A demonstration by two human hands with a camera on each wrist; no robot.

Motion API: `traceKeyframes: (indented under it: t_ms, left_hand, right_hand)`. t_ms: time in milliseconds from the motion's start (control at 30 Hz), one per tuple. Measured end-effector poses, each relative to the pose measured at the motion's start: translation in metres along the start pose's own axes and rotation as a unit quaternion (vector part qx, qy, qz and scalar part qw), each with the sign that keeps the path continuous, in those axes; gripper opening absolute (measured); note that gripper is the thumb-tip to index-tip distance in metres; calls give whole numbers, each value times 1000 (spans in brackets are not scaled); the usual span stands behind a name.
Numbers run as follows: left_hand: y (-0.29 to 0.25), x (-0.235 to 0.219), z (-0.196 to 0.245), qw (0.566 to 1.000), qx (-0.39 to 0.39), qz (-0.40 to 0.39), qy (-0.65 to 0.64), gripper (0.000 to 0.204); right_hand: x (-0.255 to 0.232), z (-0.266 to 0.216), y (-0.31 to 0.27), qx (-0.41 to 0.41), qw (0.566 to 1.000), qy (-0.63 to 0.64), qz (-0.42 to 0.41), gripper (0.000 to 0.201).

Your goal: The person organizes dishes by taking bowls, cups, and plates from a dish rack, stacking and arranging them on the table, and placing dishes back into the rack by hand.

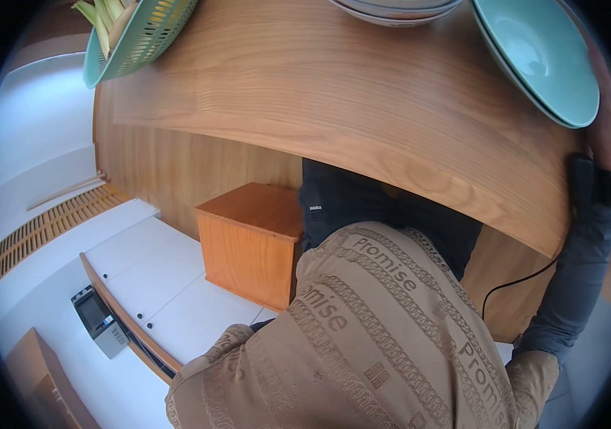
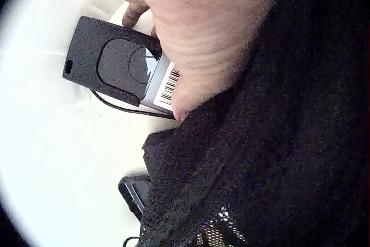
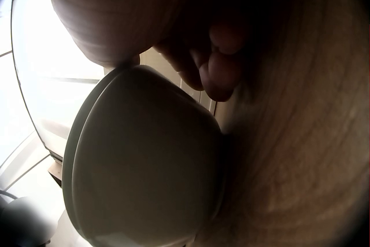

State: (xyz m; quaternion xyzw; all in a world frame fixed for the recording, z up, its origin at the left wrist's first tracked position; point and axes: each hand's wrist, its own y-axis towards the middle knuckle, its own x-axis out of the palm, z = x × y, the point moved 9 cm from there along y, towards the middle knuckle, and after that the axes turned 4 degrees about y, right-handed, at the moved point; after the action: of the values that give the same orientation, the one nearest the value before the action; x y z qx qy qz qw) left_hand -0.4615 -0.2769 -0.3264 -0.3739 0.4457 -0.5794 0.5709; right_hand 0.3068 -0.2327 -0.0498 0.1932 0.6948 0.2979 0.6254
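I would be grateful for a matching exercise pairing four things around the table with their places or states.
1. green basket
2. pale bowls
3. teal bowls
4. wooden box

A. next to the right hand
B. below the level of the tabletop
C. has vegetables in it
D. stacked between basket and teal bowls

Pairs: 1-C, 2-D, 3-A, 4-B
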Motion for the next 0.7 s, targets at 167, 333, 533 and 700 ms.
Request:
traceKeyframes:
  t_ms: [167, 333, 533, 700]
  left_hand:
    - [3, -1, 1, 1000, 1, -3, 0, 44]
    - [6, -7, 6, 1000, 2, -8, 8, 45]
    - [12, -11, 11, 1000, 6, -9, 12, 45]
    - [14, -13, 13, 1000, 8, -6, 15, 45]
  right_hand:
    - [-8, -35, 23, 107, 989, -77, -68, 50]
    - [-8, -38, 21, 64, 989, -119, -64, 53]
    - [-7, -33, 18, 53, 994, -78, -52, 54]
    - [-8, -45, 23, 63, 989, -117, -70, 53]
